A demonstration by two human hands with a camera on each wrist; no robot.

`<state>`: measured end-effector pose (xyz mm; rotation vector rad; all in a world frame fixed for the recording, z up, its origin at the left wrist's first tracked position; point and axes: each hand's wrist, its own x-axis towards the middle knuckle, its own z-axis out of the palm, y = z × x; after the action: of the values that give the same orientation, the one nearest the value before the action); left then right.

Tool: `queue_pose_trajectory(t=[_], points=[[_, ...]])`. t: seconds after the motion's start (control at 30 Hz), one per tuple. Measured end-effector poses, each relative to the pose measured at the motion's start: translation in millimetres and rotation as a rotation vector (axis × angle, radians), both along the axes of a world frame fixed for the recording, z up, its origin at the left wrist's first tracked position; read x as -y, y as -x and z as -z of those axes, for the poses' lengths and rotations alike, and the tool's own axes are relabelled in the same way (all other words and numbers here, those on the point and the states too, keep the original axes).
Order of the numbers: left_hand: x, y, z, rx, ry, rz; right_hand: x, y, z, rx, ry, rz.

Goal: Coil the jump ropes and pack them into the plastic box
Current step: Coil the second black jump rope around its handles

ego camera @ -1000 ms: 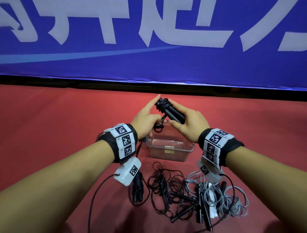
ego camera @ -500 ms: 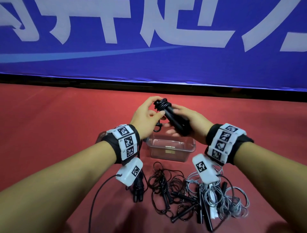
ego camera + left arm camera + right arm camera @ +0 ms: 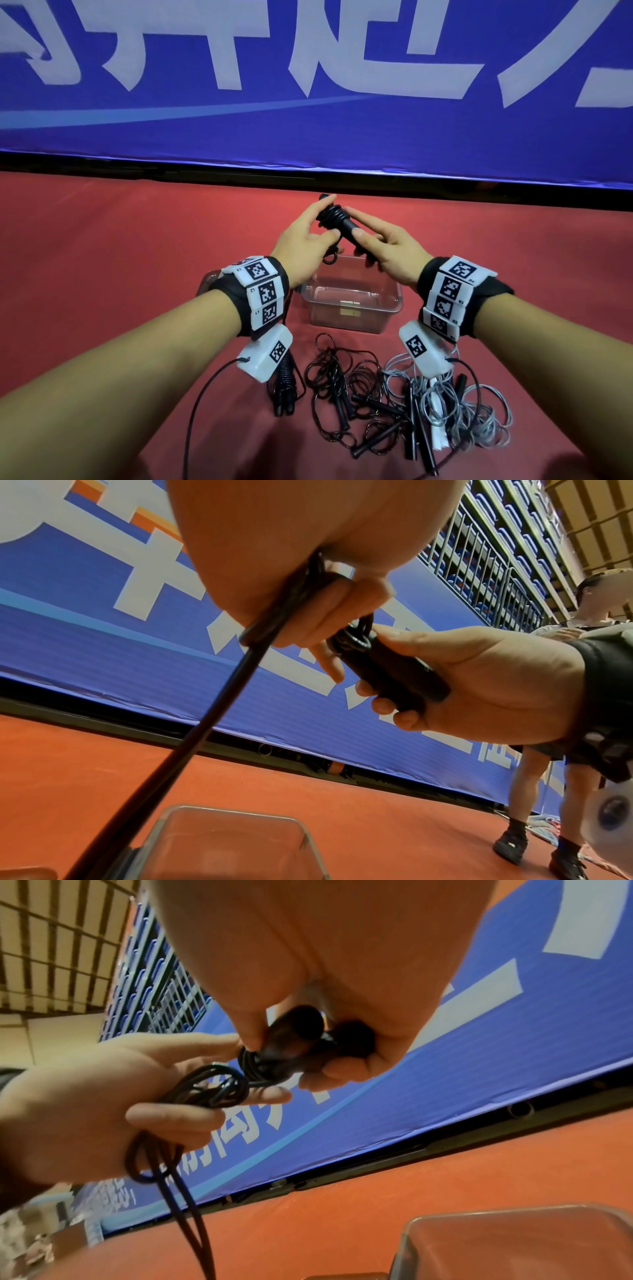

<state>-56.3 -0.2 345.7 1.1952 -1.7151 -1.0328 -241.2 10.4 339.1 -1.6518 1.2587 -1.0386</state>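
Observation:
Above the clear plastic box (image 3: 352, 313) both hands work on one black jump rope (image 3: 337, 219). My right hand (image 3: 383, 248) grips its two black handles (image 3: 387, 669) side by side, fingers curled round them. My left hand (image 3: 310, 236) holds the black cord (image 3: 212, 1088), which is wound in loops round the handles' upper end (image 3: 253, 1061); a loose strand (image 3: 192, 739) hangs down from that hand. The box (image 3: 226, 842) holds no rope that I can see.
On the red floor nearer to me lie a coiled black rope (image 3: 284, 387), a loose tangle of black ropes (image 3: 346, 394) and a grey rope (image 3: 455, 411) with black handles. A blue banner (image 3: 308, 85) walls off the far side. Another person (image 3: 561, 723) stands to the right.
The left hand has carried the cord round the handles' top, adding to the windings. The right hand has turned, its thumb now lying on top of the handles.

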Motion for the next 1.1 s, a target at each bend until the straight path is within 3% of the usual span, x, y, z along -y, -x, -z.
queue_pose_trajectory(t=[0.27, 0.37, 0.5, 0.63, 0.87, 1.1], points=[[6.6, 4.3, 4.0, -0.001, 0.169, -0.084, -0.4, -4.1, 2.1, -0.112, 0.069, 0.042], [2.8, 2.7, 1.7, -0.003, 0.183, -0.084, -3.7, -3.2, -2.2, 0.044, -0.115, 0.092], [-0.3, -0.2, -1.4, -0.033, 0.18, -0.045, -11.9, 6.3, -11.1, 0.312, -0.423, -0.074], [4.6, -2.7, 0.4, -0.042, 0.121, -0.041, -9.5, 5.7, -10.3, 0.32, -0.384, -0.098], [8.2, -3.4, 2.3, -0.047, -0.041, 0.07, -4.3, 0.3, -1.9, 0.142, -0.064, 0.01], [7.0, -5.0, 1.7, 0.081, 0.102, 0.074, 2.0, 7.3, 6.5, -0.38, 0.259, 0.135]])
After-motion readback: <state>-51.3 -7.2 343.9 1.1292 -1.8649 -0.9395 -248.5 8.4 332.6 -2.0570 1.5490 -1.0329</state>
